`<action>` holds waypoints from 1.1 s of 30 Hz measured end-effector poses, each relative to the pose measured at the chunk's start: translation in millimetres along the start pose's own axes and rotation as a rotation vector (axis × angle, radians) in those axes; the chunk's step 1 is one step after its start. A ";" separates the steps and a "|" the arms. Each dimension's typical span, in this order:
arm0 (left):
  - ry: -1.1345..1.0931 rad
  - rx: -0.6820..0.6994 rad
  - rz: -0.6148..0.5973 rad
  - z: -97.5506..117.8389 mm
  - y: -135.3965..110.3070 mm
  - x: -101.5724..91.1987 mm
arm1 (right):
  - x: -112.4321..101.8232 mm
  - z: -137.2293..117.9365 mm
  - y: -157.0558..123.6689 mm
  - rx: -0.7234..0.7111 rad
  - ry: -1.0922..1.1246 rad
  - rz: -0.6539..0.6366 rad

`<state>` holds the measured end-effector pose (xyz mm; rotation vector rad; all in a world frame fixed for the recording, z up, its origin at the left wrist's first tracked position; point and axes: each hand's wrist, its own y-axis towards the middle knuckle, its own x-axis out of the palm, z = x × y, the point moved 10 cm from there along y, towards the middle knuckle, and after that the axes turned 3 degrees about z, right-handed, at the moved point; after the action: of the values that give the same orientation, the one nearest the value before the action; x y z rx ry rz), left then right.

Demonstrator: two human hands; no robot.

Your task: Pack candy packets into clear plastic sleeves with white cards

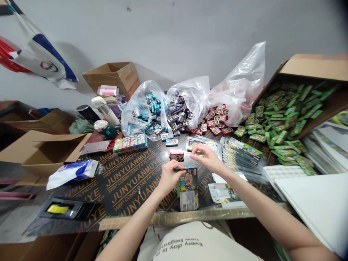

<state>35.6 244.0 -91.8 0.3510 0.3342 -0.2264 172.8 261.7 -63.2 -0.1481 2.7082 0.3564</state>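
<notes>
My left hand (170, 176) pinches the top edge of a black printed packet (189, 188), which stands near the table's front edge with green showing along its left side. My right hand (207, 159) hovers above and to the right of that packet, fingers curled and thumb apart, with nothing visible between them. Just beyond my hands lies a small red box (176, 155). A small blue box (172, 142) sits farther back. Behind my right hand are clear printed packets (202, 142), partly covered by its fingers.
Plastic bags of blue boxes (153, 105), purple boxes (178, 108) and red boxes (217, 117) line the back. A tipped carton (318, 67) spills green boxes (282, 116) at right. Fanned packets (239, 154) lie nearer. Wrapped boxes (130, 143), bottles (104, 128) and a black tray (66, 209) are left.
</notes>
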 end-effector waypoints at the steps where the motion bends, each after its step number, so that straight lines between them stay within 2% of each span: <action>1: -0.014 -0.023 0.009 -4.0 0.0 -1.0 | 10.6 -1.3 4.6 0.023 0.019 -0.132; 4: -0.007 -0.053 0.002 -9.5 -1.0 -1.6 | 45.8 1.3 3.1 0.111 0.079 -0.527; 6: 0.015 -0.047 -0.018 -7.2 -1.8 -1.3 | 59.9 7.1 0.6 0.139 0.057 -0.672; 10: 0.064 -0.031 -0.015 1.1 -2.7 -1.9 | 70.9 22.0 5.5 0.144 -0.043 -0.739; 16: 0.146 -0.014 0.110 3.4 -4.4 -3.6 | 73.1 23.8 10.0 0.129 -0.060 -0.739; 20: 0.137 -0.042 0.126 -0.8 -3.3 -4.3 | 72.7 28.4 9.8 0.154 -0.030 -0.695; 22: 0.085 -0.106 0.143 -8.1 -5.6 -6.5 | 70.6 34.7 8.9 0.216 0.021 -0.605; 24: -0.093 -0.232 0.137 -24.0 -15.2 -1.6 | 67.7 39.7 5.5 0.289 0.113 -0.482; 26: -0.378 -0.395 0.021 -43.5 -33.7 23.1 | 68.9 40.2 -1.7 0.338 0.220 -0.408; 28: -0.627 -0.525 -0.177 -55.4 -57.5 57.3 | 70.4 39.1 -8.1 0.359 0.286 -0.367; 30: -0.720 -0.564 -0.323 -61.2 -73.6 74.5 | 62.0 44.0 -9.4 0.381 0.307 -0.264; 31: -0.706 -0.544 -0.352 -63.6 -74.3 72.2 | 52.8 48.5 -8.2 0.387 0.306 -0.181; 33: -0.553 -0.439 -0.339 -67.3 -59.1 45.0 | 29.5 59.7 -6.2 0.378 0.291 -0.007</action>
<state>42.0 207.8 -185.0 -0.2104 -0.1110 -0.5564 169.4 270.3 -129.4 -0.1065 2.9999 -0.1991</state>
